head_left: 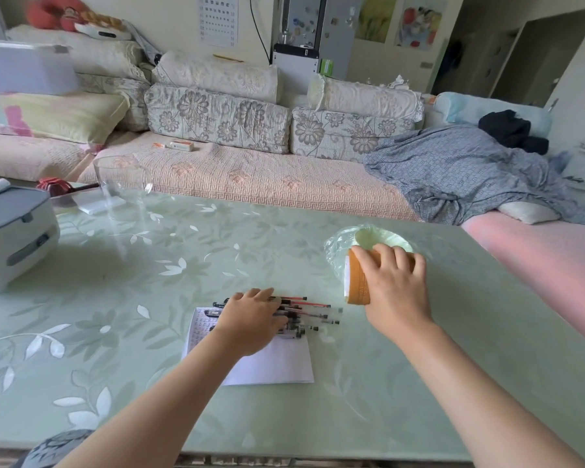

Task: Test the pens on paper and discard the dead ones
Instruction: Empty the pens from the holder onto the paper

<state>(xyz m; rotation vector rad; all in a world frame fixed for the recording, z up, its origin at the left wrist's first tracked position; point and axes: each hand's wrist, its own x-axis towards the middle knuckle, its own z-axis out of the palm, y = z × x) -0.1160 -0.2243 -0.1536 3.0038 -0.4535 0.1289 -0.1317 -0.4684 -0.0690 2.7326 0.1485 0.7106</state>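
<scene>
The left hand is lying flat over a loose pile of pens that is resting on the far end of a white sheet of paper, near the front middle of the green floral counter. Its fingers are spread and pressing down on the pens rather than pinching any single one; the tips of the pens are sticking out to the right from under the palm. The right hand is gripping an orange cup tilted well over on its side, fingers curled across its top, just in front of a small bin lined with a clear bag — the likely place for the dead pens, though its inside is hard to read from here.

The step in hand seems to be gathering the pens and setting out the cup before testing begins. To do it well, the left hand should be steadying the pile so nothing is rolling off the paper, then drawing out one pen at a time with a thumb-and-finger pinch. The bare lower half of the sheet is lying free toward the person, so scribbling there would be keeping the pile undisturbed. The cup is sitting near the pens' right ends but apart from them, and the bin is standing just beyond the right hand — a short reach for discarding.
</scene>
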